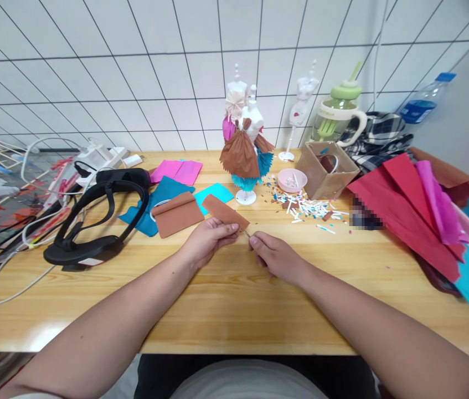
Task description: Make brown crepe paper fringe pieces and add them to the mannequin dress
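Left hand point(213, 238): your thumb and fingers pinch the brown strip point(225, 211) near its right end, thumb on top.
Brown strip: you have it above the tabletop point(251, 316), slanting up to the left, in front of the 3 dress forms point(253, 117).
Right hand point(273, 255): your fingers are closed around a thin item point(248, 234), too small to identify; its tip is at the strip's right end, but you cannot tell whether they touch.
Folded brown sheet point(181, 217): beyond your left hand, overlapping the teal sheet point(173, 190).
Bright blue sheet point(220, 192): just behind the strip.
Dress forms: 2 stand close together ahead of you, the front with brown over teal; the other stands farther right.
Pink bowl point(292, 190): beside the cardboard box point(321, 183), with scraps point(313, 208) scattered in front.
Red sheet point(411, 221): well to your right.
Black headset point(82, 252): on your left, near white cables point(4, 302).
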### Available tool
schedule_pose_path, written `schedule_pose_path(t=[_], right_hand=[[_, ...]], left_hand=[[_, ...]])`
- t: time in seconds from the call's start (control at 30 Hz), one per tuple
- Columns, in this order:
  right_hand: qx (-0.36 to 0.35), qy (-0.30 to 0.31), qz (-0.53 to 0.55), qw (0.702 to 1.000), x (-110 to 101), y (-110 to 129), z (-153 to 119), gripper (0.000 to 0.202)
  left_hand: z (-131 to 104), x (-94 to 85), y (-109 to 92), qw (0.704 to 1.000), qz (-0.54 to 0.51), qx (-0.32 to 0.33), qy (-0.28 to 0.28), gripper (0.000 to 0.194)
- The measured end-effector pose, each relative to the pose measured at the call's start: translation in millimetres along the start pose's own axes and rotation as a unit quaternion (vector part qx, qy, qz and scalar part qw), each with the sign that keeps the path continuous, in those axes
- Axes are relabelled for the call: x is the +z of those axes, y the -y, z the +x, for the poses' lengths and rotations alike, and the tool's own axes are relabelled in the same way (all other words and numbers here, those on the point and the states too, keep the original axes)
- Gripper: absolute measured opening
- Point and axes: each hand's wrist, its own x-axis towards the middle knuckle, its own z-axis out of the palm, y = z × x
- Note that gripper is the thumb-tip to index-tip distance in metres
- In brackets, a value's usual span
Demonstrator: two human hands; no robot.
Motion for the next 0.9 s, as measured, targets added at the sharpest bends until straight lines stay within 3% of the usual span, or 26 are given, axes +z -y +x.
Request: schedule_pose_path(t=[0.3,0.63,0.9], right_hand=[[-0.035,-0.012,-0.068,0.997,-3.7,-0.7,-0.3,0.034],[-0.024,0.000,-0.045,0.999,-3.3,-3.2,1.0,0.036],[-0.073,-0.014,-0.037,0.997,3.6,-4.5,4.2,0.041]], left_hand=[[0.7,0.2,0.3,1.000,0.011,-0.012,0.021,0.025],[-2.0,1.3,-0.3,1.000,0.006,-0.009,0.026,0.024],[-5.7,0.7,1.1,0.999,0.015,0.010,0.043,0.029]])
